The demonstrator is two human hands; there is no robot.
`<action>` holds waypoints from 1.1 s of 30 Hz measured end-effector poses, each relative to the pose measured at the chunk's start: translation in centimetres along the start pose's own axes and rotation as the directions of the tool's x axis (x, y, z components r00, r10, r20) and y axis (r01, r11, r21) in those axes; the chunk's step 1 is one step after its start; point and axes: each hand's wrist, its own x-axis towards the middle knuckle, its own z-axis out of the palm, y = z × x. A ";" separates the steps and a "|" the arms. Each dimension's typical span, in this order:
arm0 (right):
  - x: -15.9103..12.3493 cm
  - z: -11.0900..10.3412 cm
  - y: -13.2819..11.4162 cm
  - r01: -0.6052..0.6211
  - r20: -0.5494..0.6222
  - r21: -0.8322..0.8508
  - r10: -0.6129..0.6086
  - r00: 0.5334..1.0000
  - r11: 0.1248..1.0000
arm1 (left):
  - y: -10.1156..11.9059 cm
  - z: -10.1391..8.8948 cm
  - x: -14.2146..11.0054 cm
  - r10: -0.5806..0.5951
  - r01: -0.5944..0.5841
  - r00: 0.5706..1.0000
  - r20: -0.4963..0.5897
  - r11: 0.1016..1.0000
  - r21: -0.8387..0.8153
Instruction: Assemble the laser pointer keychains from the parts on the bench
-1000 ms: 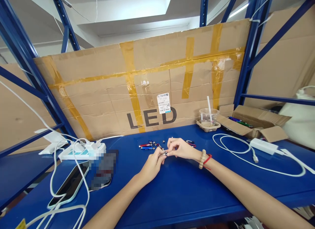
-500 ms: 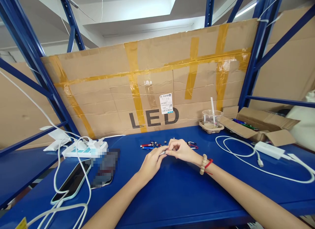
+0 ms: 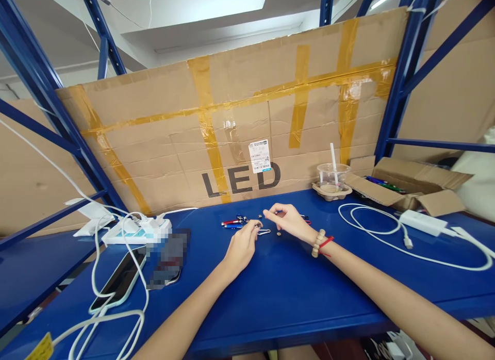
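My left hand (image 3: 242, 245) rests on the blue table (image 3: 270, 288) with its fingers pinched on a small metal part with a wire clip (image 3: 262, 230). My right hand (image 3: 286, 220) hovers just to the right of it, fingers curled in a pinch; what it holds, if anything, is too small to make out. A bead bracelet and red string sit on the right wrist. Several small red and blue pen-like lights (image 3: 232, 224) and tiny metal pieces lie just beyond both hands. A small round piece (image 3: 279, 234) lies on the table under the right hand.
A taped cardboard sheet marked LED (image 3: 240, 143) stands behind. At the left are a power strip (image 3: 135, 232), white cables and a phone (image 3: 119, 280). At the right are a plastic cup with straw (image 3: 331, 180), an open carton (image 3: 406, 187) and a white charger cable (image 3: 406, 236).
My two hands, joined on the small part before, have drawn apart. The left keeps the part with the clip; the right has lifted slightly to the right.
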 end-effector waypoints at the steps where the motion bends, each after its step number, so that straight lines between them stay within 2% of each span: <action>1: 0.1 -0.2 0.0 -0.007 -0.036 -0.016 0.006 0.999 1.000 | -0.1 0.0 0.0 -0.014 0.014 1.000 -0.007 1.000 -0.011; 5: 0.3 -0.9 0.1 -0.022 -0.165 -0.261 -0.023 0.986 0.965 | -0.9 -0.2 0.3 -0.104 0.097 0.989 -0.106 0.993 -0.071; 7: 0.1 -0.9 0.2 0.008 -0.160 -0.416 -0.081 0.984 0.909 | -1.1 -0.4 0.4 -0.157 0.137 0.971 -0.182 0.983 -0.121; 10: -0.4 -0.4 0.5 0.116 0.003 -0.547 -0.137 0.991 0.829 | -1.3 -0.7 0.6 -0.220 0.163 0.940 -0.261 0.961 -0.224; 13: -0.7 0.0 0.8 0.224 0.178 -0.594 -0.146 0.973 0.773 | -1.6 -0.7 0.7 -0.271 0.169 0.919 -0.287 0.927 -0.335; 16: -0.7 0.2 1.0 0.295 0.263 -0.612 -0.163 0.951 0.734 | -1.9 -0.5 0.8 -0.295 0.165 0.914 -0.277 0.897 -0.411; 20: -0.6 0.3 0.9 0.334 0.305 -0.619 -0.175 0.936 0.711 | -2.0 -0.2 0.8 -0.328 0.212 0.918 -0.225 0.882 -0.421; 24: -0.7 0.7 0.6 0.325 0.288 -0.613 -0.179 0.941 0.721 | -1.5 -0.3 0.5 -0.349 0.269 0.919 -0.183 0.895 -0.356; 30: -0.8 1.1 0.4 0.338 0.250 -0.598 -0.232 0.940 0.726 | -1.3 -0.7 0.4 -0.433 0.390 0.893 -0.126 0.881 -0.267; 33: -1.0 1.3 -0.1 0.375 0.236 -0.564 -0.291 0.927 0.736 | -1.5 -0.4 0.5 -0.415 0.376 0.905 -0.091 0.884 -0.279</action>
